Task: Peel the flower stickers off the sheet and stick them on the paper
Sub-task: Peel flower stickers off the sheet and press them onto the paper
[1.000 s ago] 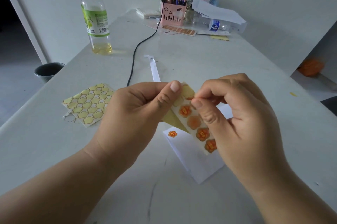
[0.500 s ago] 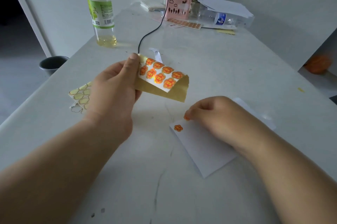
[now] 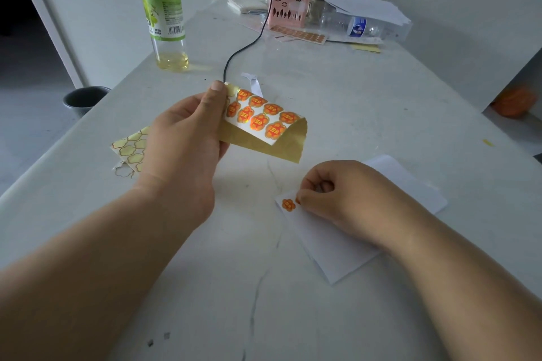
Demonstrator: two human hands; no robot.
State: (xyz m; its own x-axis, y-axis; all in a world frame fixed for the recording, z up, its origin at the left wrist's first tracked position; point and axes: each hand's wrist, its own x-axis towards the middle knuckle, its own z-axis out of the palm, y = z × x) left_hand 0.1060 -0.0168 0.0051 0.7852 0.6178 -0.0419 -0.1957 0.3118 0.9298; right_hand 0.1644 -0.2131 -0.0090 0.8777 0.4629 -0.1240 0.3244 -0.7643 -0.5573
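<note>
My left hand [image 3: 184,137] holds the sticker sheet [image 3: 264,123] in the air above the table, thumb pinching its far left corner; several orange and gold flower stickers sit on it and its gold backing curls beneath. On the table to the right lies the white paper [image 3: 328,240]. One orange flower sticker [image 3: 288,204] is stuck at its near left corner. My right hand [image 3: 349,196] rests on the paper, its fingertips pressing a second orange sticker [image 3: 298,201] right beside the first; most of that sticker is hidden under the fingers.
A used sheet [image 3: 132,149] of empty flower outlines lies left, partly under my left hand. A green-capped bottle [image 3: 164,14], a black cable [image 3: 249,43], a pink pen holder [image 3: 289,2] and loose papers stand at the back. A dark bin [image 3: 85,98] sits past the table's left edge.
One second ago both hands held the sheet, peeling. Since then my right hand has come down onto the paper with a sticker, and my left hand has carried the sheet up and left.
</note>
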